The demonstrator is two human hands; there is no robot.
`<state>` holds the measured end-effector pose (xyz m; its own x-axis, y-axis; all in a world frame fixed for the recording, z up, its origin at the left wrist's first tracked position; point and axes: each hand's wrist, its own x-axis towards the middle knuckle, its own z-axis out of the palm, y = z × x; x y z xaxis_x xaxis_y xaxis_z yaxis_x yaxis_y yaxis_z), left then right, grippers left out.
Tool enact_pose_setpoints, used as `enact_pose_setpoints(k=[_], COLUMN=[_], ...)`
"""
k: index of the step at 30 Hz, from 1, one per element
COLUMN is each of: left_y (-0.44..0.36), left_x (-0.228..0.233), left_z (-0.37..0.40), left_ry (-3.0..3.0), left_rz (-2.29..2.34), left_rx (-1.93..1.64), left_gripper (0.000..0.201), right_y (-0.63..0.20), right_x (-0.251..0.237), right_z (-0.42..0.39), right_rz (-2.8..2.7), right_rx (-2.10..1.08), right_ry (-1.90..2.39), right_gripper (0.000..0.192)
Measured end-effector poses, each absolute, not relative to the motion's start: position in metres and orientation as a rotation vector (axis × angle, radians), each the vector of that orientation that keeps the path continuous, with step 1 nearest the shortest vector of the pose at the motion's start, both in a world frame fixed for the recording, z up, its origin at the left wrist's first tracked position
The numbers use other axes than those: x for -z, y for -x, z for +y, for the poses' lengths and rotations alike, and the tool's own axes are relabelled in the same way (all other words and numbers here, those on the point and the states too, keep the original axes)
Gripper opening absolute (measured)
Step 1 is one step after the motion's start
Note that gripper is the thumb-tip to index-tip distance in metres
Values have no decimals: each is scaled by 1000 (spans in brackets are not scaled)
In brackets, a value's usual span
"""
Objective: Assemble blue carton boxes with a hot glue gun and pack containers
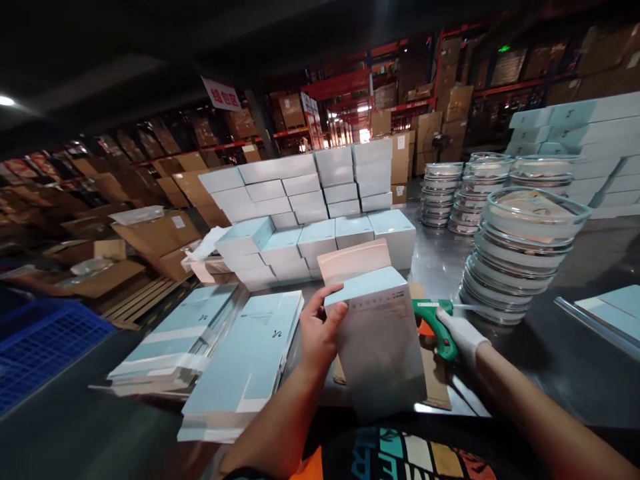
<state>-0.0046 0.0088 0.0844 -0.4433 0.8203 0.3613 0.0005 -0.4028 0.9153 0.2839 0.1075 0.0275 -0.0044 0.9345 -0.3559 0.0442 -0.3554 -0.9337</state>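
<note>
The left hand (317, 330) grips an open pale-blue cardboard box (377, 340) at centre; the white-gloved right hand (463, 333) clasps a green plastic tagging gun (435, 323) at three o'clock. Stacked clear round lids (520, 253) stand at two o'clock, flat blue sleeves (240, 360) lie at nine.

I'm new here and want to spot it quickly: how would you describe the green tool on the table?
Start at the steel table, just in front of the nearest stack of round clear dishes. There the gloved right hand grips a gun-shaped tool, beside the pale blue box in the left hand. It is the only bright green thing there.
</note>
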Motion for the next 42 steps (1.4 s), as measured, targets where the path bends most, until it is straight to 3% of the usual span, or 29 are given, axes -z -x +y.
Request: enact_pose_setpoints(k=[5,8,12,15,18,20,22,24,27,32,34,36,39,42], left_y=[-1,-12,-19,-18,-16,-16,-14,-12,-7,3,7,10,14,26], left_x=[-81,-82,-80,-71,-61,-57,-59,-65,-72,-79,-89,-104,-122,-129], left_z=[14,17,16,17,21,25,27,27,26,28,28,24,16,8], left_ry=[-1145,-1312,-1624,-1780,-1771,-1694,-1734,-1923,-2164,-2221,-2333,-2559,-2796,-2779], left_rz=[1144,1118,1037,975,905,852,826,814,747,808,839,945,1171,1240], left_rx=[-1829,-1845,-1856,-1841,-1948,-2060,-2084,-1988,-1834,-1796,-1673,-1412,-991,-929], left_gripper=[69,64,54,46,43,50,56,46,30,37,34,31,73,84], right_y=[-285,-262,-240,-243,-258,-266,-271,-272,-270,-269,-266,-259,-249,-265], right_x=[-48,-84,-118,-112,-94,-84,-80,-81,-87,-89,-86,-83,-85,-99], right_z=[104,86,68,69,76,77,75,70,66,74,73,66,53,54], right_rz=[-1238,-1417,-1660,-1708,-1822,-1906,-1957,-2003,-2051,-2070,-2106,-2148,-2266,-2334], right_rx=[-1082,-1128,-1155,-1090,-971,-831,-728,-701,-709,-654,-523,-362,-246,-169], right_ry=[1417,976,825,800,706,631,548,468,403,397,386,366,311,335], right_gripper=[33,62,56,56,75,68,41,25,28,26,34,57,102,113])
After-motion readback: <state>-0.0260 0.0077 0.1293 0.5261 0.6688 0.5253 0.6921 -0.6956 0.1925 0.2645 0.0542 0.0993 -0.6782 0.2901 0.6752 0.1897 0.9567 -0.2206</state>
